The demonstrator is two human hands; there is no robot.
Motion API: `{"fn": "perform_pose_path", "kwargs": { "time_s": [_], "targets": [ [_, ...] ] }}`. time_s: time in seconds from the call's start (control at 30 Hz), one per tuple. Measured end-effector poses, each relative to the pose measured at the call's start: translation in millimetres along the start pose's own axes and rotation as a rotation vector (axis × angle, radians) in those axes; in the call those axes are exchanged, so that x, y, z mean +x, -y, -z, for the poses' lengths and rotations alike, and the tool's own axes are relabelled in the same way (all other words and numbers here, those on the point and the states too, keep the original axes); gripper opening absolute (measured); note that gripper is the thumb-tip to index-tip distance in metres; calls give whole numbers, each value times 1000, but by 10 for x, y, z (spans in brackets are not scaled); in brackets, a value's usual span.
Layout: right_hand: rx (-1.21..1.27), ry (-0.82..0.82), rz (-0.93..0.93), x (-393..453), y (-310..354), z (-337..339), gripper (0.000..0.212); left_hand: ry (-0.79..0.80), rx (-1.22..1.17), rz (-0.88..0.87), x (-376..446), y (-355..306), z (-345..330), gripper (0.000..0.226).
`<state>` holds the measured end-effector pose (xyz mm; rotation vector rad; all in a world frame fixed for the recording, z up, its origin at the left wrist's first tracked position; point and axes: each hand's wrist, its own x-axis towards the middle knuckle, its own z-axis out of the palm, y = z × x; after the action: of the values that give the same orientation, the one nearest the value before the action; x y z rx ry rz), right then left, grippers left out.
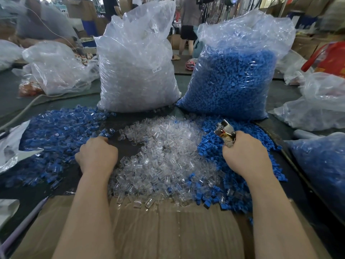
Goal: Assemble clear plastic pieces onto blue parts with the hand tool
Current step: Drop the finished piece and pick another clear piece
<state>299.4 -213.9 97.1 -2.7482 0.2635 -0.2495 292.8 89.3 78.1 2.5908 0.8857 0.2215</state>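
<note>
- A dark worktable [130, 124] in a busy workshop carries two tall plastic sacks: one bag of clear pieces [136, 71] on the left, one bag of blue parts [233, 81] on the right.
- A flattened cardboard sheet [168, 230] lies nearest the person.
- The loose clear pieces [164, 161] are heaped between the hands, too many to count.
- Loose blue parts [240, 184] spread under the right hand [246, 157]; a third pile, the mixed blue-and-clear pile [59, 131], lies left.
- The right hand is fisted around the hand tool [225, 132], metal tip pointing up.
- The left hand [98, 156] is curled knuckles-up at the mixed pile's edge; whatever it pinches, if anything, is hidden.
</note>
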Motion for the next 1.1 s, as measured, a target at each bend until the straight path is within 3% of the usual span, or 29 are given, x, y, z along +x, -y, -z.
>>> {"fn": "perform_pose_path", "kwargs": {
  "time_s": [0.13,0.23,0.33,0.43,0.5,0.6,0.8,0.97,1.1],
  "targets": [
    [-58,0,-38,-3,-3,-11,15,-35,55,-4,11,11,-16,42],
    [-96,18,-65,-21,9,-6,17,-65,-80,-93,-3,-56,-1,30],
    [-131,65,-72,-41,24,-25,18,116,-181,-201,-100,-223,-41,18],
    [-144,87,-60,-57,36,-54,20,335,-64,-258,-187,-361,-100,28],
    [-142,89,-52,-60,42,-73,26,324,9,-295,-206,-404,-119,28],
    [-148,82,-52,-60,47,-95,33,267,-64,-299,-216,-420,-133,14],
    [-102,54,-39,-70,62,-107,18,190,-194,-291,-234,-420,-109,7],
    [-46,-2,-44,-64,68,-91,18,128,-417,-384,-304,-492,-65,5],
    [10,-27,-39,-34,68,-83,20,211,-666,-407,-425,-623,-64,8]
  ]
}}
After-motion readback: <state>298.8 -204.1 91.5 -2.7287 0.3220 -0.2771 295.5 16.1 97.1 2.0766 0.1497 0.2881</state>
